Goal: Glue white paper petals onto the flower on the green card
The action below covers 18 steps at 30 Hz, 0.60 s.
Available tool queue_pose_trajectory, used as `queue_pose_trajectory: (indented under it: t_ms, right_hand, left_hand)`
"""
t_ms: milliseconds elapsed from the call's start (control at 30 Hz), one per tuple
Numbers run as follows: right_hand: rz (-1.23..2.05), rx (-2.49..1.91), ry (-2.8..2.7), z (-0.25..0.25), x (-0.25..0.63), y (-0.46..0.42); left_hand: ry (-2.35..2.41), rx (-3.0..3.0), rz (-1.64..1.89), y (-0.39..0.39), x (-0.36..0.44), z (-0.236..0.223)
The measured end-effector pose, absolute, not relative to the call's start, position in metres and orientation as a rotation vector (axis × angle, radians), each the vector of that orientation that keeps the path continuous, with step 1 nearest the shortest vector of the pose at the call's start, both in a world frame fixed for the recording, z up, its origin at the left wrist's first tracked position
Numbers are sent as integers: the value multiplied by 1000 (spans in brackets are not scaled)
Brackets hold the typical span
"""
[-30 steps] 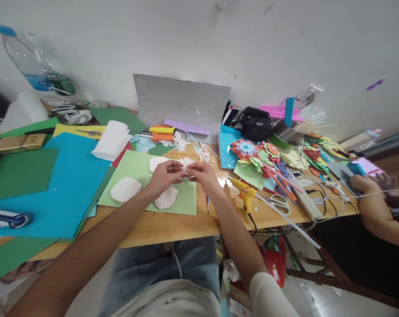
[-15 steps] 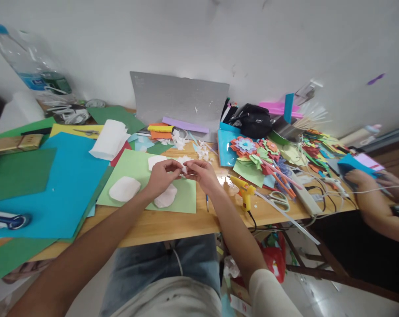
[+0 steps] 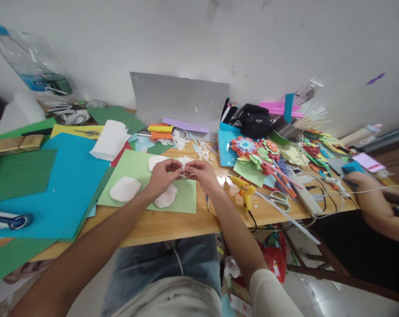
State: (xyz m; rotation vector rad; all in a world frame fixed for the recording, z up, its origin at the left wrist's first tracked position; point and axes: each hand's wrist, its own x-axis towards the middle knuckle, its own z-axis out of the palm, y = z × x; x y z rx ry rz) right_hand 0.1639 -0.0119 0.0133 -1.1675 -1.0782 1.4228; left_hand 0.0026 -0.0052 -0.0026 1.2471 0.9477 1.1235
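My left hand [image 3: 164, 177] and my right hand [image 3: 201, 174] meet fingertip to fingertip over the light green sheet [image 3: 118, 167]. Pinched between them is a small piece of white paper [image 3: 183, 167], largely covered by the fingers. Under and around the hands lie white rounded paper cutouts: one to the left [image 3: 125, 189], another below my left hand [image 3: 166, 196], and a third partly hidden behind it [image 3: 155, 161]. Torn white scraps [image 3: 203, 151] are scattered just beyond the fingertips.
A yellow glue gun [image 3: 243, 189] and scissors [image 3: 279, 200] lie right of my forearm, near paper flowers [image 3: 245, 146]. Blue card [image 3: 77, 176] and folded white tissue [image 3: 109, 140] are on the left. A grey board [image 3: 179, 99] leans on the wall. A co-worker's arm [image 3: 374, 202] reaches in from the right.
Both hands stay in the same place, with small shifts of the fingers around the white paper. At far right, the co-worker's hands and blue piece have moved slightly.
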Motion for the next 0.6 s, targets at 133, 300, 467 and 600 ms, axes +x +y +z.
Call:
queue_pose_trajectory:
  t_ms: [133,300,467,600]
  right_hand:
    - [1416,-1188,-1046,17,160,-14]
    - [1393,-1223,-1015,20,158,-17]
    - [1408,-1203,-1001,22,157,-17]
    - [1452,-1176,-971,22,158,-17]
  left_hand:
    - [957,1255,1126,-6,2,0]
    - [979,1302,1127,-7,2,2]
    - [1005,1424,1149,-5,2,-2]
    - [1069,1540,1167,-3,1,-6]
